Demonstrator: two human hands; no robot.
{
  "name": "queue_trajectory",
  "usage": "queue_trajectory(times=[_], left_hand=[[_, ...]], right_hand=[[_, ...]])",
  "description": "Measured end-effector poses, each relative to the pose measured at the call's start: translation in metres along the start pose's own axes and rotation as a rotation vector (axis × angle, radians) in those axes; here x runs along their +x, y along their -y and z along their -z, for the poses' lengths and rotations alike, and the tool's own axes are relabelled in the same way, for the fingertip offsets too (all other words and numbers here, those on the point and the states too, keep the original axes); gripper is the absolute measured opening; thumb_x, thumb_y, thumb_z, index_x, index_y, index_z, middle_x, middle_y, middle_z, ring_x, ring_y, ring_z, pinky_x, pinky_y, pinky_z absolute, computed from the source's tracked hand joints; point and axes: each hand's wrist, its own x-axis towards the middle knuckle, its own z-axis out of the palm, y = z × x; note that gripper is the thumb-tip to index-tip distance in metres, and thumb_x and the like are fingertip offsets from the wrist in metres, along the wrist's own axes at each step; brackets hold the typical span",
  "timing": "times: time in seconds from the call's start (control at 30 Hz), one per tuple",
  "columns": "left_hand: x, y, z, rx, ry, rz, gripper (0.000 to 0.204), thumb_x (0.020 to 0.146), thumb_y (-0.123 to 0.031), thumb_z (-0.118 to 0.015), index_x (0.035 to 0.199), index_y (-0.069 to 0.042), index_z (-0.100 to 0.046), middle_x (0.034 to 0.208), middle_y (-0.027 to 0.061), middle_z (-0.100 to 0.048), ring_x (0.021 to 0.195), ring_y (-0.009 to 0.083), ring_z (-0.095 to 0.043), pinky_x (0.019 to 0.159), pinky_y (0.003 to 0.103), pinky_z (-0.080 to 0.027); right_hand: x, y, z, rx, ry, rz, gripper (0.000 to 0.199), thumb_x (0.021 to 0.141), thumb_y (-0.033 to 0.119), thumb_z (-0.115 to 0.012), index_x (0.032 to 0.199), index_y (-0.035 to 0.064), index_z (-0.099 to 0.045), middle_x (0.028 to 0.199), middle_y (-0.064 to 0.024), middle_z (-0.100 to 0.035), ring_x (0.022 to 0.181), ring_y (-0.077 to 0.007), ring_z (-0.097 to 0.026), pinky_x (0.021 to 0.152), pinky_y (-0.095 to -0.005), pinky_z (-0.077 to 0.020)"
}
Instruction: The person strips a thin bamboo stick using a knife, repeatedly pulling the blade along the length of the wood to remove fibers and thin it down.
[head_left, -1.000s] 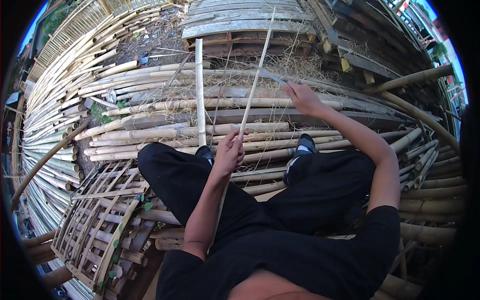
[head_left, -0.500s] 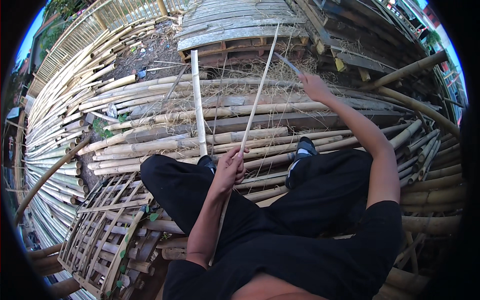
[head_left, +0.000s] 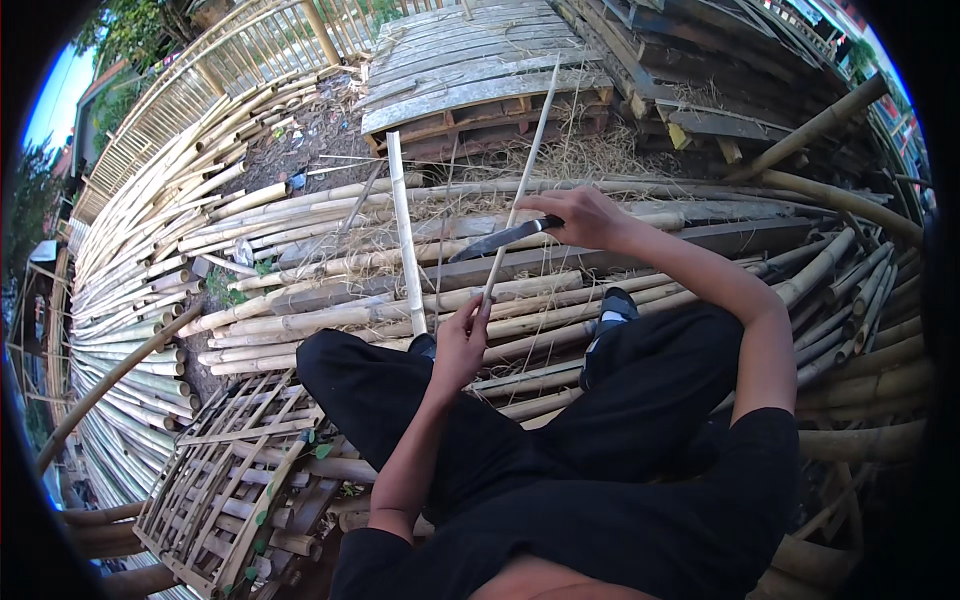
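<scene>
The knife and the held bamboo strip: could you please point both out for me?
Knife (head_left: 522, 233): head view, on the blade near the handle.
Held bamboo strip (head_left: 529, 160): head view, on its upper length.

Open gap between split bamboo (head_left: 405, 222) and thin strip (head_left: 539, 130), knife (head_left: 503, 240) jutting into it, pallet (head_left: 480, 92) beyond

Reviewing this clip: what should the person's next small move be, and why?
Probably a short, light stroke of the knife along the pale strip, steered away from the left hand. The right hand holds the knife crosswise to the strip, above where the left hand grips it; whether the knife touches the strip is hard to tell.
</scene>
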Motion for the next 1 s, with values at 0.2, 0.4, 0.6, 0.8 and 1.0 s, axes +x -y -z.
queue_trajectory(times=[0.2, 0.4, 0.6, 0.8, 1.0], left_hand=[[0.008, -0.058, 0.025, 0.656, -0.033, -0.355, 0.026, 0.095, -0.017, -0.051, 0.114, -0.003, -0.061, 0.069, 0.0225, -0.06, 0.058, 0.0338, -0.06, 0.054, 0.042, -0.043], [0.005, -0.126, 0.049, 1.17, -0.037, -0.443, 0.017, 0.092, -0.017, -0.052, 0.1, -0.008, -0.065, 0.069, 0.0137, -0.062, 0.066, 0.0341, -0.063, 0.063, 0.046, -0.045], [-0.018, -0.179, 0.048, 1.252, -0.377, -0.841, 0.015, 0.086, -0.013, -0.063, 0.1, -0.007, -0.065, 0.084, 0.0068, -0.064, 0.086, 0.0227, -0.064, 0.093, 0.038, -0.033], [-0.043, -0.186, 0.049, 0.965, -0.526, -1.092, 0.017, 0.08, -0.006, -0.068, 0.098, -0.007, -0.066, 0.097, 0.0043, -0.067, 0.093, 0.0191, -0.064, 0.095, 0.035, -0.033], [-0.037, -0.154, 0.05, 0.83, -0.428, -0.969, 0.021, 0.078, 0.0, -0.068, 0.097, -0.005, -0.066, 0.093, 0.0093, -0.067, 0.088, 0.0243, -0.063, 0.087, 0.035, -0.041]], right_hand=[[-0.001, -0.016, -0.007, -0.031, -0.016, 0.072, 0.03, 0.077, 0.024, -0.071, 0.105, 0.0156, -0.064, 0.085, -0.0043, -0.056, 0.067, -0.0272, -0.062, 0.055, -0.0384, -0.0492], [-0.002, -0.012, -0.003, -0.044, -0.091, 0.126, 0.019, 0.078, 0.021, -0.07, 0.092, 0.0106, -0.061, 0.088, -0.0045, -0.056, 0.067, -0.0283, -0.062, 0.055, -0.0392, -0.0497], [0.011, -0.002, 0.01, -0.048, -0.25, 0.045, 0.017, 0.078, 0.014, -0.068, 0.092, 0.0074, -0.061, 0.085, -0.0064, -0.06, 0.067, -0.0304, -0.062, 0.058, -0.0399, -0.051], [0.019, -0.006, 0.036, 0.046, -0.575, -0.115, 0.017, 0.077, 0.015, -0.075, 0.086, 0.0044, -0.066, 0.075, -0.009, -0.062, 0.063, -0.0208, -0.062, 0.055, -0.0338, -0.0466], [0.029, -0.026, 0.04, 0.493, -0.836, -0.361, 0.015, 0.08, 0.019, -0.077, 0.087, 0.0071, -0.071, 0.067, 0.0001, -0.066, 0.046, -0.0059, -0.05, 0.045, -0.0246, -0.0378]])
